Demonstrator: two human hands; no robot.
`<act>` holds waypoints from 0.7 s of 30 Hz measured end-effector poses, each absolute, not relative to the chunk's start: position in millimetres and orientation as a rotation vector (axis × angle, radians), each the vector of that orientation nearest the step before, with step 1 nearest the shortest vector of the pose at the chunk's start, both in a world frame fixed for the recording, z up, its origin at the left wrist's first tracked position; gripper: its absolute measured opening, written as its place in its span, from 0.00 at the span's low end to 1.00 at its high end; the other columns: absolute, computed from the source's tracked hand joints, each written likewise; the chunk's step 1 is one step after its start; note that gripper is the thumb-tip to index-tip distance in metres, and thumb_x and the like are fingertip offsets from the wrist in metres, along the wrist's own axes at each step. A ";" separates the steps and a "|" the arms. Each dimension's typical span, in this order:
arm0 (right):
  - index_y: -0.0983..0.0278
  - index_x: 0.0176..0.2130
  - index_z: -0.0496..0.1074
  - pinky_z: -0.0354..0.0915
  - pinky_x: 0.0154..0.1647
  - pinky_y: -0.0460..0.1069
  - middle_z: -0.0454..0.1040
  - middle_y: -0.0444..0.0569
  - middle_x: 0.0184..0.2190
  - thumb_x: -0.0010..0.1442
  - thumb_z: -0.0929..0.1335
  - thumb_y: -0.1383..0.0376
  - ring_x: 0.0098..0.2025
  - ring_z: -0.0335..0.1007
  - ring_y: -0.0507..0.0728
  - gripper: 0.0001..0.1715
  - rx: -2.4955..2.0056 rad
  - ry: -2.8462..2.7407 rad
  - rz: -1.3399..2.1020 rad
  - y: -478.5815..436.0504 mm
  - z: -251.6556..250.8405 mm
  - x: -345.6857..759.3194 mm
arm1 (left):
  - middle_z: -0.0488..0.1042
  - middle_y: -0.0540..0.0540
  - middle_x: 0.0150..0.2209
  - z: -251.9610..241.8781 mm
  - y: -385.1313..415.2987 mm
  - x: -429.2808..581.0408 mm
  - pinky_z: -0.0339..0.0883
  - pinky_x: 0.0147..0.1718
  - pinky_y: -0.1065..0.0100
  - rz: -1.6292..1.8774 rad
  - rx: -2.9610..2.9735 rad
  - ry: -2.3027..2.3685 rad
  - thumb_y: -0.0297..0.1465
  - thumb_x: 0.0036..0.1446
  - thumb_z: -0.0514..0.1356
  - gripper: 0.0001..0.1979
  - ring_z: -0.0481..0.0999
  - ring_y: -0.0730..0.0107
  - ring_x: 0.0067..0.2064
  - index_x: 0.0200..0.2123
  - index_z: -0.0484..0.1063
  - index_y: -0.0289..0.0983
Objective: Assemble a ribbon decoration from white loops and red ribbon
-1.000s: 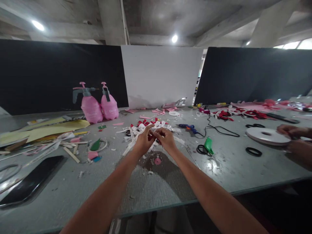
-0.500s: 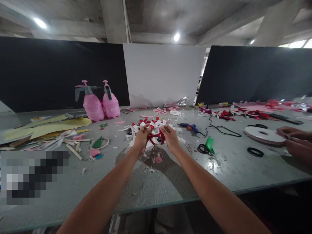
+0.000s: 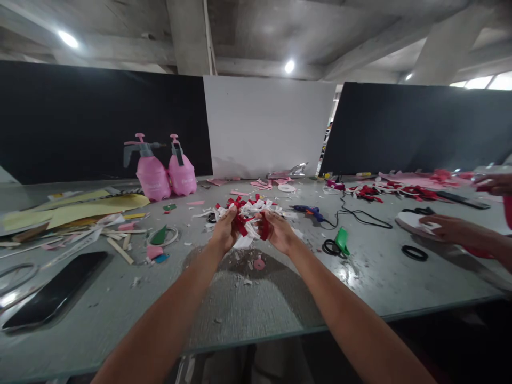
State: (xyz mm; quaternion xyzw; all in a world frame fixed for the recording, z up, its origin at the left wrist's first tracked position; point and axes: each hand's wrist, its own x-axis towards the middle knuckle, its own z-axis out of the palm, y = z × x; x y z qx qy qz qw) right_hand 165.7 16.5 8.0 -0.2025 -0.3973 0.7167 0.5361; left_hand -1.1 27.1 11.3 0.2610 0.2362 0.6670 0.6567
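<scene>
Near the middle of the table lies a heap of red and white ribbon pieces [image 3: 262, 205]. At its front edge, my left hand [image 3: 227, 229] has its fingers closed on red ribbon [image 3: 242, 226]. Just to the right, my right hand [image 3: 278, 230] pinches a red ribbon loop [image 3: 263, 228]. A small gap separates the two hands, with white ribbon hanging between them. The fingertips are partly hidden by ribbon. A pink disc [image 3: 259, 263] lies on the table in front of the hands.
Pink spray bottles [image 3: 152, 178] stand back left. A black phone [image 3: 58, 288] lies front left. Right of the heap are a blue glue gun [image 3: 308, 210] with its cord, a green object [image 3: 342, 241] and black rings [image 3: 414, 253]. Another person's hands [image 3: 450, 229] reach in at far right.
My left hand has shifted slightly left and down with the ribbon. The other person's hands have moved apart, one over the white roll and one raised. The view has shifted slightly.
</scene>
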 end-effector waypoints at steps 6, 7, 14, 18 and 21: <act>0.58 0.44 0.75 0.71 0.36 0.50 0.78 0.47 0.46 0.48 0.77 0.60 0.38 0.75 0.55 0.22 -0.414 -1.097 1.780 7.9 14.1 167.2 | 0.73 0.53 0.25 7.7 29.0 -4.5 0.68 0.28 0.74 1.506 0.586 0.546 0.32 0.51 0.67 0.09 0.72 0.78 0.25 0.32 0.70 0.35; 0.59 0.44 0.76 0.71 0.37 0.50 0.78 0.47 0.45 0.48 0.77 0.60 0.39 0.75 0.55 0.22 -0.400 -1.107 1.787 7.6 13.9 167.0 | 0.73 0.53 0.25 7.3 29.2 -5.1 0.68 0.28 0.74 1.503 0.576 0.550 0.32 0.52 0.67 0.09 0.73 0.78 0.25 0.32 0.70 0.35; 0.62 0.30 0.72 0.68 0.24 0.44 0.73 0.40 0.21 0.49 0.76 0.55 0.22 0.69 0.49 0.16 -0.422 -0.901 1.705 20.8 1.3 164.1 | 0.74 0.51 0.24 3.2 28.3 -4.6 0.70 0.29 0.71 1.486 0.449 0.533 0.29 0.55 0.63 0.04 0.74 0.75 0.25 0.33 0.71 0.35; 0.62 0.32 0.72 0.67 0.23 0.44 0.76 0.41 0.24 0.47 0.77 0.55 0.24 0.71 0.50 0.18 -0.499 -0.814 1.620 25.5 0.8 161.7 | 0.77 0.48 0.29 2.4 24.2 1.4 0.73 0.37 0.68 1.444 0.467 0.480 0.27 0.57 0.60 0.02 0.78 0.71 0.31 0.34 0.72 0.34; 0.62 0.33 0.73 0.66 0.23 0.43 0.78 0.42 0.26 0.47 0.77 0.56 0.24 0.71 0.50 0.18 -0.566 -0.809 1.544 24.8 4.0 159.4 | 0.78 0.47 0.32 4.3 20.0 6.0 0.72 0.46 0.61 1.424 0.513 0.393 0.27 0.57 0.59 0.03 0.79 0.66 0.38 0.33 0.72 0.34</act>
